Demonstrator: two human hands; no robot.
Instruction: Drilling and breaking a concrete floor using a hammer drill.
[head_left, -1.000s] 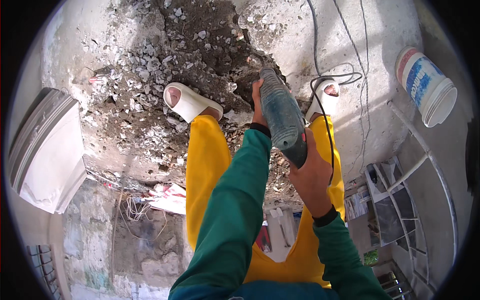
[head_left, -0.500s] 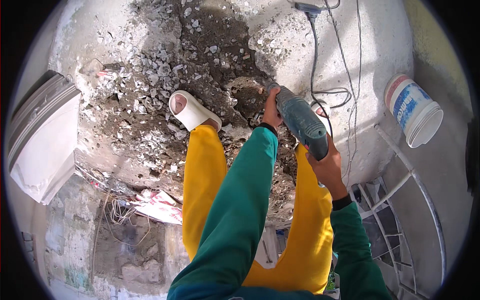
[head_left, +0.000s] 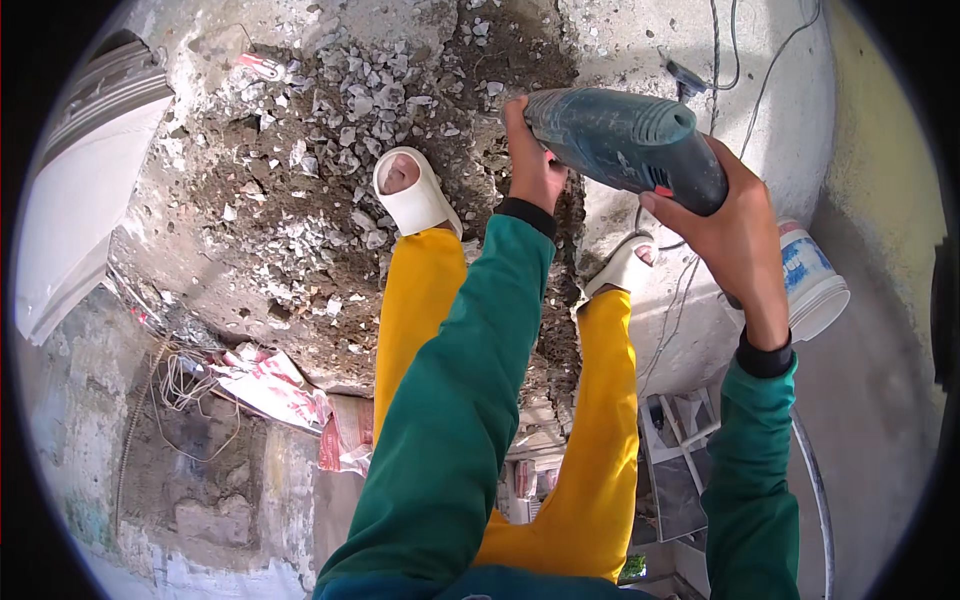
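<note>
We are holding the drill in both hands; it is lying across our view above the line where the rubble is meeting the concrete, with its front end pointing left and its grip end pointing right; the right shoe is standing just below it in view.

By its bulk we are judging it heavy, probably weighing toward the motor end; its casing is looking stiff and hard, not fragile, though the dust on it may be making it a little slippery; the ribbed front collar and the rear handle are offering the surest holds, so we are favouring one hand at each.

Our left hand is cupping the front end, its thumb rising along the near side; its other fingers are passing behind the casing, so we are not able to tell how tightly they are curling; our right hand is wrapping the rear handle, its thumb lying near the red switch, its fingers bending round the far side, mostly hidden; neither hand is holding anything else that we are seeing.
</note>
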